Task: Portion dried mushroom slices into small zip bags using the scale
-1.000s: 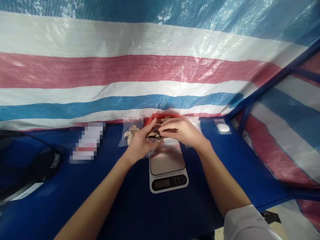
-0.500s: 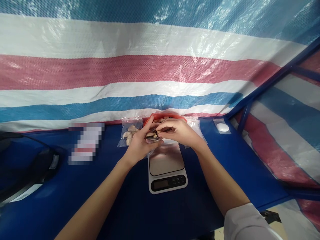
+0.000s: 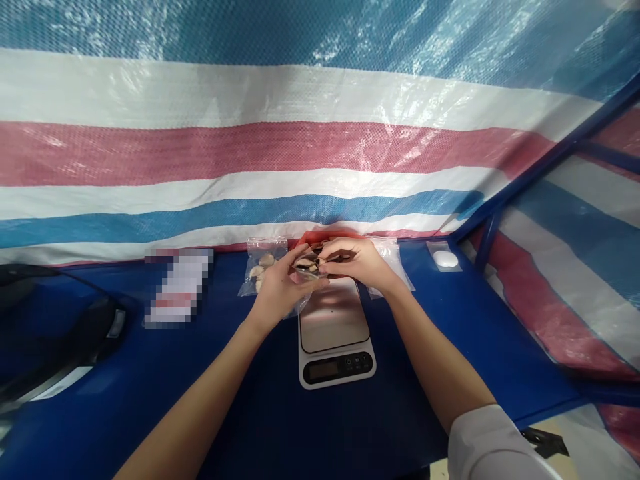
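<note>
Above the back part of a white kitchen scale (image 3: 336,327), my left hand (image 3: 280,287) grips a small clear plastic bag (image 3: 304,304). Pale slices with dark edges (image 3: 306,265) show at the bag's mouth; their exact kind I cannot tell. The fingers of my right hand (image 3: 359,259) are pinched at that mouth, closed on a dark-edged slice. Behind both hands is a red container or bag (image 3: 325,236) with more brownish pieces in it, largely hidden by my fingers.
A clear zip bag of pale round slices (image 3: 267,260) lies left of my hands. To the right are clear plastic bags (image 3: 393,257) and a white round object (image 3: 445,259) on a small bag. A black item (image 3: 95,333) sits far left on the blue table (image 3: 240,413). Striped sheeting (image 3: 225,150) rises behind.
The view has tipped up slightly. Both hands stay at the bag, with the right fingers and the slices shifted a little.
</note>
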{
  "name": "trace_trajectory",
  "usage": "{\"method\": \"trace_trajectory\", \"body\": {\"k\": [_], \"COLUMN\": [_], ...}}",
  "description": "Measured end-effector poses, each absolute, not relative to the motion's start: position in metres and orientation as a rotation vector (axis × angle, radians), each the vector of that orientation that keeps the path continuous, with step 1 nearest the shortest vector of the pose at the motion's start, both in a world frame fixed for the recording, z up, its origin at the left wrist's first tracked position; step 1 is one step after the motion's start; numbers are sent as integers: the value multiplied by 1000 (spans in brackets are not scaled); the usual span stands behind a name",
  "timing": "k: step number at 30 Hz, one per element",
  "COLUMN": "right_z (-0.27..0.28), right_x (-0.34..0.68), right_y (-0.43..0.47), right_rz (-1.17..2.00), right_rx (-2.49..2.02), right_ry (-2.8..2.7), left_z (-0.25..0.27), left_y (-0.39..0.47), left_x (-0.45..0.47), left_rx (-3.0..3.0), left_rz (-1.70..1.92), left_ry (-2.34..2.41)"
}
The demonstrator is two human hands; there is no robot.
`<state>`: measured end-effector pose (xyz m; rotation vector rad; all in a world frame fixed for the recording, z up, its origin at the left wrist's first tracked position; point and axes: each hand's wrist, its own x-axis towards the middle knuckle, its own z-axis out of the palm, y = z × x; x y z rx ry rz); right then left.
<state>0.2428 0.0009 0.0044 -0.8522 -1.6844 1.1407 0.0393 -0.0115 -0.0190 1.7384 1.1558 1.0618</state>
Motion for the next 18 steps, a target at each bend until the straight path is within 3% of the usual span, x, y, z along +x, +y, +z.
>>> {"method": "trace_trajectory", "body": {"k": [18], "right_z": [14], "right_x": [244], "right_y": [-5], "right_rz": [827], "right_rx": [-979], "right_ry": [-2003], "left_z": [-18], "left_y": [-12], "left_x": [37], "left_rx": [1772], "left_rz": [1072], "left_ry": [1048]}}
